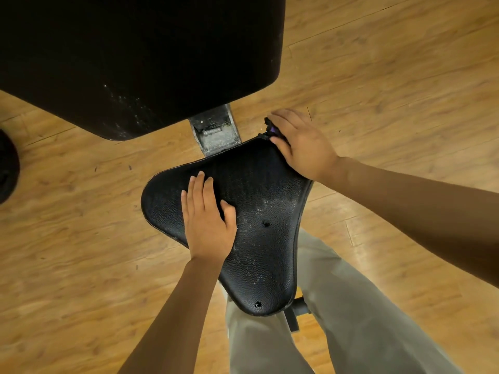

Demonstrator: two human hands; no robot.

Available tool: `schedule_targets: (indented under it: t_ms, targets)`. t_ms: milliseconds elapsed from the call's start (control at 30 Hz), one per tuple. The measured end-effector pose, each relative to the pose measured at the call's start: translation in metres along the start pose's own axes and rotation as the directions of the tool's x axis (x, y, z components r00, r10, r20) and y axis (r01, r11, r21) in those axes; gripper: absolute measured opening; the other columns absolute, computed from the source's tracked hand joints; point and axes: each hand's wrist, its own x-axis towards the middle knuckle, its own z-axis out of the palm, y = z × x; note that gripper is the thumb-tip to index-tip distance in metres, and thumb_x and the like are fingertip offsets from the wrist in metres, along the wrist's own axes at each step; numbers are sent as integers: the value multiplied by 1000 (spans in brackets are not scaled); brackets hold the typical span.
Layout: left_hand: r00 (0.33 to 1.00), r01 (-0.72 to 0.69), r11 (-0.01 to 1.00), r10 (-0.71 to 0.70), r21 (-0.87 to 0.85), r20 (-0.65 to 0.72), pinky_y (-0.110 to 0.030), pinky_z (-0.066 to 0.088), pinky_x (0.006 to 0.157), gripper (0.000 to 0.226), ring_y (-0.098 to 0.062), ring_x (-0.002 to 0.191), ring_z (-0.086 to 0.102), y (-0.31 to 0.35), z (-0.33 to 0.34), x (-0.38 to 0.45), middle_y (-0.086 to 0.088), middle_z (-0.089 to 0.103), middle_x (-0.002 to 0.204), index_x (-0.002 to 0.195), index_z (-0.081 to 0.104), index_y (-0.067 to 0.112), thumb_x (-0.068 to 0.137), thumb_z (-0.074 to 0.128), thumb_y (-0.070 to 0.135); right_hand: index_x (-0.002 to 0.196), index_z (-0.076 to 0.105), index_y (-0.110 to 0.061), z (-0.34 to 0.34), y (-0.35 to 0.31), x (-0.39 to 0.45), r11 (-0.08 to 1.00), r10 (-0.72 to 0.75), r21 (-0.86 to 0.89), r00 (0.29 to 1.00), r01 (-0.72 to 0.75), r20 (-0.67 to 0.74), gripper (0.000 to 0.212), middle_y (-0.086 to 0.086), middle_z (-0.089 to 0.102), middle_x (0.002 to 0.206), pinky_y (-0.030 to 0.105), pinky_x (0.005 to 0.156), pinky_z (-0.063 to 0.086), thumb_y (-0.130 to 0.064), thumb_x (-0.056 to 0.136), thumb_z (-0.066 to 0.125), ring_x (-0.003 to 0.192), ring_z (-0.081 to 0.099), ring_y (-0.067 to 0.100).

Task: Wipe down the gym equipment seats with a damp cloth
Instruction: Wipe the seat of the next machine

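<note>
The left hand (208, 220) lies flat on the black textured seat (253, 238), fingers straight and together, pressing on its left half and gripping nothing. The right hand (299, 141) curls over the seat's far right corner and grasps a dark cloth (271, 126) with a purple patch; only a small bunch shows past the fingers at the corner's edge, so how much of it touches the seat cannot be told.

The seat sits on a grey metal bracket (216, 130) near a large black back pad (140, 58), above the wood floor (378, 63). Pale specks remain across the middle and near part of the seat, and the back pad shows a similar patch near its lower edge.

The main risk, as I judge it, is an incomplete wipe. The cloth works at 1 corner, so a stroke could slip off the edge and miss the speckled middle. The left hand covers part of the surface, which stays dirty unless it lifts. The seat has 2 small holes where the cloth could snag. Fingers at the far corner are close to the bracket and its spring, a likely pinch point.
</note>
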Motion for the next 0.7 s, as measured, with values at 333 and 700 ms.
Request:
schedule_targets:
  t_ms: [333, 700]
  targets:
    - [1000, 26, 999, -26, -46, -14, -37, 5, 125, 58, -29, 150, 22, 3, 2, 0, -15, 37, 156, 142, 45, -1, 95, 30, 28, 143, 49, 1, 2, -23, -81, 950, -299, 133, 945, 282, 130, 48, 16, 50, 147, 41, 124, 19, -21, 101, 48, 143, 37, 33]
    - [995, 98, 991, -101, -87, -22, -27, -1, 124, 55, -27, 151, 20, 10, 3, 1, -13, 36, 156, 142, 45, -1, 95, 34, 24, 139, 53, 2, -7, 9, -33, 981, -192, 37, 970, 188, 152, 48, 20, 53, 142, 41, 118, 31, -25, 101, 42, 136, 45, 38]
